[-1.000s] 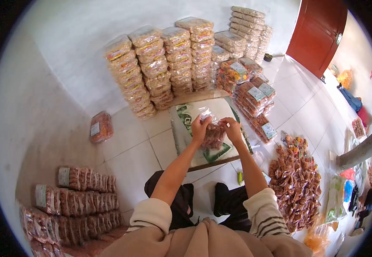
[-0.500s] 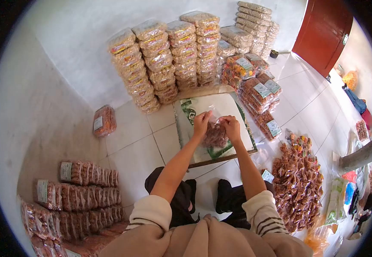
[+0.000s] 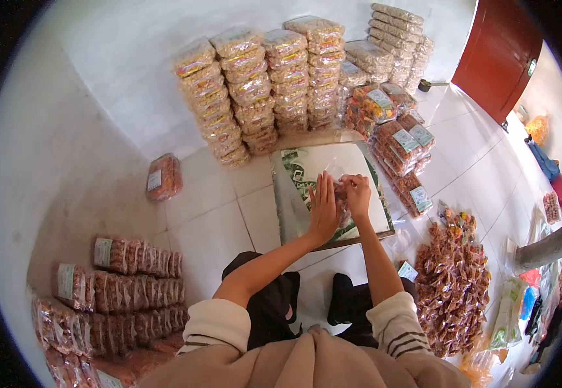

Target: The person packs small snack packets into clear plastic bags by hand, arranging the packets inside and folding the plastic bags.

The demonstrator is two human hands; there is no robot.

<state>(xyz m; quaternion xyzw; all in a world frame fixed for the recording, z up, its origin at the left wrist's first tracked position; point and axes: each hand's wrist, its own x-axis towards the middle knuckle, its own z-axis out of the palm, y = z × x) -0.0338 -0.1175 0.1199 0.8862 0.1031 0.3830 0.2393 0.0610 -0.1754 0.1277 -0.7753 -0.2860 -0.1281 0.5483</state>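
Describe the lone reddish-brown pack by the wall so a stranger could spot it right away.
Start at the low work surface with green print. Look left across the floor to the foot of the wall, where a clear-wrapped, reddish-brown pack with a pale label lies. Unlike the tall stacks of bags and the rows of packs, it lies alone.

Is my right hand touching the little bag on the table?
Touching. The head view shows the right hand pinching the clear plastic of the bag, with no gap between.
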